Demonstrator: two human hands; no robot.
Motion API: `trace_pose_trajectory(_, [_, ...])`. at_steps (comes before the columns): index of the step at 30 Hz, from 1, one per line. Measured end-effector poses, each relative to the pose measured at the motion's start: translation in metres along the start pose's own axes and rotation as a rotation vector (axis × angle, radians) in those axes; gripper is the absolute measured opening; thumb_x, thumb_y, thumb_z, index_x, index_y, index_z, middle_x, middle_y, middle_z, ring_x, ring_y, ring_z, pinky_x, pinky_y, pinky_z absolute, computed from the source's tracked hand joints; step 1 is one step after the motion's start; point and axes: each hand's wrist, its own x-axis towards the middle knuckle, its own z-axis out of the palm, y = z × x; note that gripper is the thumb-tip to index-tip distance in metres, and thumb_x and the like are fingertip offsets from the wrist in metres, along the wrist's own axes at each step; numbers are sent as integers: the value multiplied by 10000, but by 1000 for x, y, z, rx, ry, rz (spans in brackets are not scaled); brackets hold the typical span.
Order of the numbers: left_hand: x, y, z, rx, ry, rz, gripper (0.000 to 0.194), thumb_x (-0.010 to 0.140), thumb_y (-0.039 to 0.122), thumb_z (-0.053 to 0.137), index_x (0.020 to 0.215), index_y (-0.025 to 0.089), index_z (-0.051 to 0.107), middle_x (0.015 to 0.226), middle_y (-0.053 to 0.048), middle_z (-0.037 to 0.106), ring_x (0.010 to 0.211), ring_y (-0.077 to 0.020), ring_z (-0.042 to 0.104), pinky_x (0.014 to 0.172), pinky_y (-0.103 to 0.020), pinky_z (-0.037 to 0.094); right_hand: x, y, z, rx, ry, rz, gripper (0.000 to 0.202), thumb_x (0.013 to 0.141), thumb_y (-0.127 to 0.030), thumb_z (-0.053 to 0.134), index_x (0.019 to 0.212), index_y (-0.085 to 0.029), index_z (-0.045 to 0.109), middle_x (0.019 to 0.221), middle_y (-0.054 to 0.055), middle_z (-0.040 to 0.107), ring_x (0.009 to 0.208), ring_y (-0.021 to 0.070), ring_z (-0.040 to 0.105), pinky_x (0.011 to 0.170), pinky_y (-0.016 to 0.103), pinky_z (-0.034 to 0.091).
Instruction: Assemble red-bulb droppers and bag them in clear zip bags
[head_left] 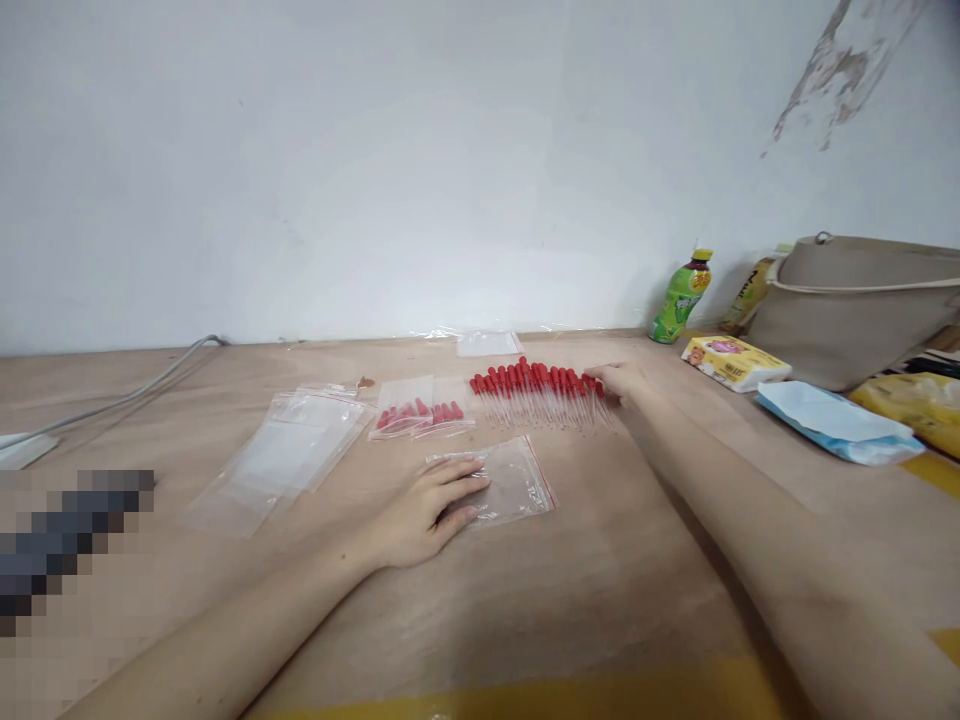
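Observation:
My left hand [433, 508] lies flat on a clear zip bag [517, 483] with a red seal line, its fingers spread over the bag's left part. Beyond it, a row of glass droppers [536, 392] with red rubber bulbs lies side by side, bulbs toward the wall. At the row's right end my right hand [619, 382] has its fingertips closed around the bulb of a dropper; part of the grip is hidden. Left of the row, overlapping zip bags [405, 405] hold several red bulbs. Farther left is a spread stack of clear bags [289, 450].
A green drink bottle [681, 298], a yellow tissue pack [735, 362], a blue-and-white packet [836, 422] and a beige bag [855, 310] stand or lie at right. A white packet [489, 344] is near the wall. A grey cable [142, 385] runs at left.

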Motion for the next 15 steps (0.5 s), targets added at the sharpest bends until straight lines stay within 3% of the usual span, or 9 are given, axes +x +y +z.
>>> trace_pose_trajectory(6, [1,0,0,14,-11,-4,381,895,322,419,1263,241,477,1358,-70,430,1254,-229,379,1030,-456,315,-6,-1,-9,272,-126,7,133,687,-224,664,703,-160,549,522,-21,528,391,59,444,364,172,357])
trace_pose_trajectory(11, [1,-2,1,12,-8,-7,384,891,320,427,1266,249,472,1361,-66,426,1256,-229,377,1029,-457,315,-6,5,-9,403,-137,13,127,726,-173,605,659,-165,498,504,-28,502,397,59,470,363,156,371])
trace_pose_trajectory(15, [0,-1,0,17,-13,-5,380,895,322,416,1261,241,477,1360,-66,427,1254,-228,379,1030,-461,313,-8,4,-11,468,-116,-20,169,738,-188,582,627,-176,455,449,-54,436,341,44,390,315,150,311])
